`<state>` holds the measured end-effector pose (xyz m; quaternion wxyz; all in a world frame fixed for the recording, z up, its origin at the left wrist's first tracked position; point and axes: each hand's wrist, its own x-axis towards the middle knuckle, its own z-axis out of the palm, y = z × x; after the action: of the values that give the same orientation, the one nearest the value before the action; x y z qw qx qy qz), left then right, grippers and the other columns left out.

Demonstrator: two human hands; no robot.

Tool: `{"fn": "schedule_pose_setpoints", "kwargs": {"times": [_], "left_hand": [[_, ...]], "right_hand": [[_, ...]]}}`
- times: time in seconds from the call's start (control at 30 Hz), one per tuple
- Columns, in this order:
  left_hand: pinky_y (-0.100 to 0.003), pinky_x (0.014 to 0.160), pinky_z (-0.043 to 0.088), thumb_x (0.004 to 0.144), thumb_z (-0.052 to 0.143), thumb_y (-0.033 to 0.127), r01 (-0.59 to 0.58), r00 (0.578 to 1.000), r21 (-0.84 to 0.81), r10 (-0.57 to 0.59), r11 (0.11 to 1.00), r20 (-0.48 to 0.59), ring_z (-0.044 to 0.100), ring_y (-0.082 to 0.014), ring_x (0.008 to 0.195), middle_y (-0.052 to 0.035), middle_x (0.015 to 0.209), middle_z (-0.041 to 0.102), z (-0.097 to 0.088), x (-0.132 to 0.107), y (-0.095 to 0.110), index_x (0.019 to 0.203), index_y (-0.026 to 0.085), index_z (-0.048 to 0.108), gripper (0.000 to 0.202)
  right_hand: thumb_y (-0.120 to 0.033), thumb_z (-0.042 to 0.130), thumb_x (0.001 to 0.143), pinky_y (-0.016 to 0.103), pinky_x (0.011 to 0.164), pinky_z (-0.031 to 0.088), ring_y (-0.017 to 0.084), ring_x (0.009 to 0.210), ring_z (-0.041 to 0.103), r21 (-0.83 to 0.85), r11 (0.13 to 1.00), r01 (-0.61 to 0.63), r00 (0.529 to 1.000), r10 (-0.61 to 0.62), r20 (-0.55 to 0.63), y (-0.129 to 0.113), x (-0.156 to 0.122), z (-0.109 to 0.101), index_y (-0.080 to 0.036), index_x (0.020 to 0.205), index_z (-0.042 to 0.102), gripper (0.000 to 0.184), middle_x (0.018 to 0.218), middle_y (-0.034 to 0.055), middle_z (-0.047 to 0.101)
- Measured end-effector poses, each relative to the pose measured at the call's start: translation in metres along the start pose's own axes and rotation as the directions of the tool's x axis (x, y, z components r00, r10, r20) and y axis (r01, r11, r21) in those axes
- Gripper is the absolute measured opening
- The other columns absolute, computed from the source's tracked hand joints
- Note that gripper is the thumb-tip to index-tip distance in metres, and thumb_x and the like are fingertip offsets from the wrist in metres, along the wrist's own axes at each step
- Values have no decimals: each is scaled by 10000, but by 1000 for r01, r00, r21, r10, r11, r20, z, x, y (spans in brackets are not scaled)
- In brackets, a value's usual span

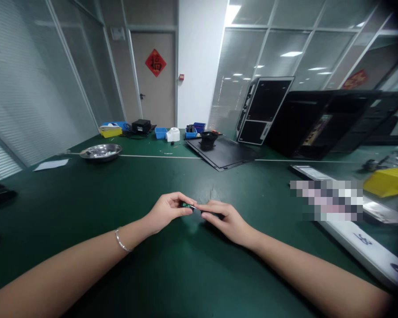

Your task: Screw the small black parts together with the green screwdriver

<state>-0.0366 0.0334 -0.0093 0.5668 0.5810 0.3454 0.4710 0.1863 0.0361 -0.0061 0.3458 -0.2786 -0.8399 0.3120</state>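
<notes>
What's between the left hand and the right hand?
In the head view, a small green-and-black part pinched by the left hand, then a thin pale sliver toward the right hand; too small to identify.

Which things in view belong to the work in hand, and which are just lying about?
In use:
- small green piece, pinched in the left hand
- right hand, fingertips close beside it

Apparently lying about, untouched:
- metal bowl
- white paper
- black panel
- yellow bin

Green piece [186, 205] partly behind fingers [177, 197]
</notes>
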Motion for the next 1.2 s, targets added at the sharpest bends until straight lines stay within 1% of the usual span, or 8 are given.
{"fn": "schedule_pose_setpoints", "kwargs": {"times": [0.13, 0.23, 0.4, 0.57, 0.67, 0.83, 1.03, 1.2], "left_hand": [[-375, 932, 464, 715, 803, 177, -36, 999, 6, 36, 999, 6, 641, -216, 990, -61, 1016, 695, -1, 1, -2, 826, 162, 702, 150], [-388, 942, 454, 762, 768, 165, -48, 999, -19, 48, 999, 19, 640, -212, 985, -46, 989, 684, -1, 1, -3, 939, 188, 650, 214], [-396, 871, 492, 821, 697, 167, -53, 998, -102, 56, 993, 21, 651, -189, 896, -77, 1199, 609, -2, 1, -6, 1049, 223, 559, 272], [-350, 912, 466, 807, 665, 141, -25, 999, 11, 26, 1000, -25, 612, -175, 909, -39, 1055, 613, -3, 1, -5, 1135, 216, 622, 339], [-348, 938, 459, 810, 671, 170, -57, 996, 167, 67, 984, -53, 590, -190, 978, -42, 1090, 586, -3, 1, -4, 1093, 223, 680, 287], [-354, 872, 505, 872, 605, 189, -92, 995, 282, 101, 955, -15, 621, -204, 950, -49, 1023, 617, -1, 1, -5, 1215, 229, 654, 349], [-374, 937, 485, 860, 643, 187, -139, 986, 338, 161, 931, -36, 655, -240, 996, -67, 1006, 705, -2, 0, -2, 993, 186, 703, 147], [-365, 921, 495, 855, 633, 156, -176, 976, 375, 211, 910, -53, 655, -240, 993, -76, 1012, 702, -3, 0, -1, 994, 180, 717, 164]], "right_hand": [[-412, 509, 981, 286, 714, 466, 153, 723, 557, -23, 1000, -19, 1000, 19, 6, 1, 0, 1, -236, 1232, 677, 350, 814, 39, 625], [-357, 520, 982, 278, 709, 458, 151, 730, 561, -51, 998, -29, 999, 30, 23, 3, 0, 2, -243, 1250, 661, 323, 822, 33, 619], [-305, 510, 989, 280, 714, 459, 153, 738, 566, -101, 994, -33, 998, 38, 48, 2, 0, 3, -255, 1277, 636, 319, 832, 30, 618], [-312, 501, 990, 306, 742, 483, 165, 759, 572, -110, 994, -13, 1000, 14, 11, -2, -1, 1, -251, 1285, 624, 325, 863, 45, 629], [-295, 514, 983, 331, 795, 498, 175, 817, 591, -92, 996, -3, 1000, 2, -13, -2, -1, 1, -251, 1282, 624, 322, 919, 56, 626], [-284, 519, 979, 359, 876, 499, 193, 931, 604, -62, 998, 33, 996, -37, -75, -1, -1, 1, -242, 1265, 626, 308, 1035, 81, 624], [-260, 520, 975, 343, 848, 496, 186, 898, 609, -62, 998, 18, 996, -23, -88, 1, 0, 1, -245, 1236, 648, 292, 990, 69, 627], [-265, 519, 975, 340, 831, 497, 181, 881, 611, -51, 998, 25, 996, -29, -83, 1, 0, 1, -244, 1248, 653, 305, 975, 71, 636]]}}
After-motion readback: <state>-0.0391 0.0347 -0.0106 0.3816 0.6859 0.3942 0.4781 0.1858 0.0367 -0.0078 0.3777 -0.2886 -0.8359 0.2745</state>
